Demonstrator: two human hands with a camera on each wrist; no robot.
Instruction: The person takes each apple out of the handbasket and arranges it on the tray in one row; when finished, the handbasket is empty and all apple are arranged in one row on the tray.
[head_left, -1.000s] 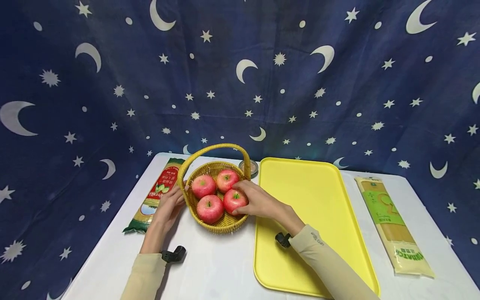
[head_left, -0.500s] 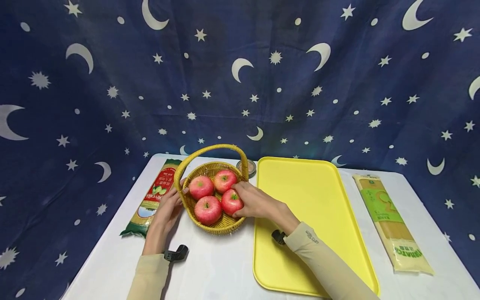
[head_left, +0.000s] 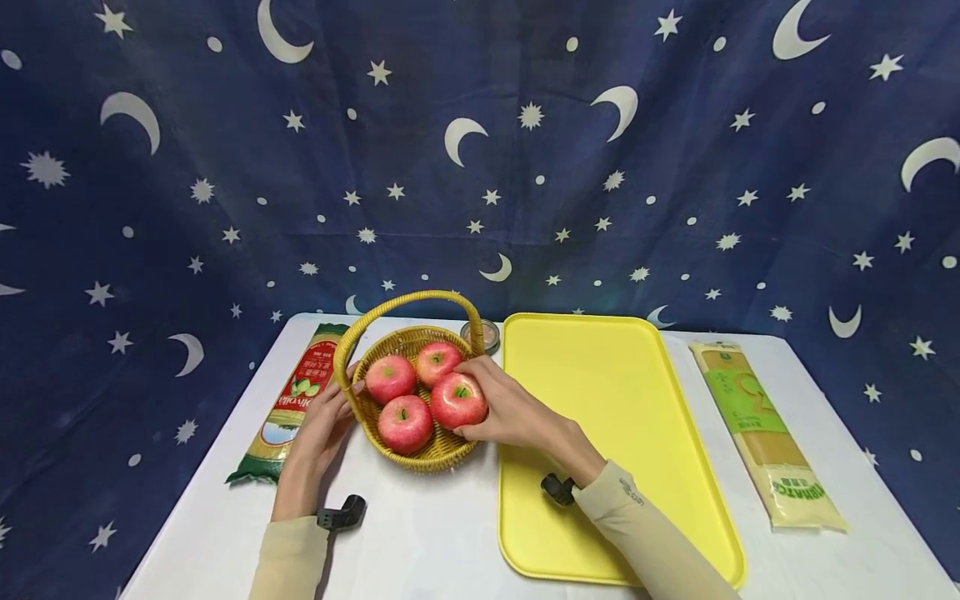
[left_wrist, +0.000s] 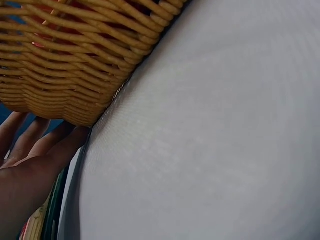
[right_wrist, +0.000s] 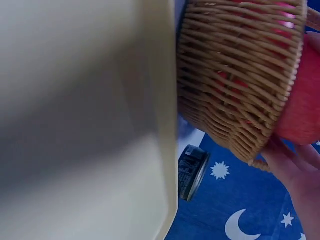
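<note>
On a white worktop [head_left: 420, 533], a person's right hand [head_left: 521, 414] holds a red apple [head_left: 459, 402] at the right side of a yellow wicker basket [head_left: 429, 463], its fingers [head_left: 483, 377] curled round it, likely for a secure grip on smooth skin. Three other apples [head_left: 406, 425] sit in the basket; whether the held one is lifted off the weave cannot be told. The left hand [head_left: 318, 432] lies against the opposite side, fingers [left_wrist: 65, 145] extended and apart, probably to stop the light basket sliding or tipping. Just right of the basket, within easy reach, lies a yellow tray [head_left: 592, 375]. A red-and-green packet [head_left: 294, 400] to the left, a green-labelled packet [head_left: 765, 433] beyond the tray and a round tin [head_left: 490, 337] behind the basket seem placed out of the hands' way
</note>
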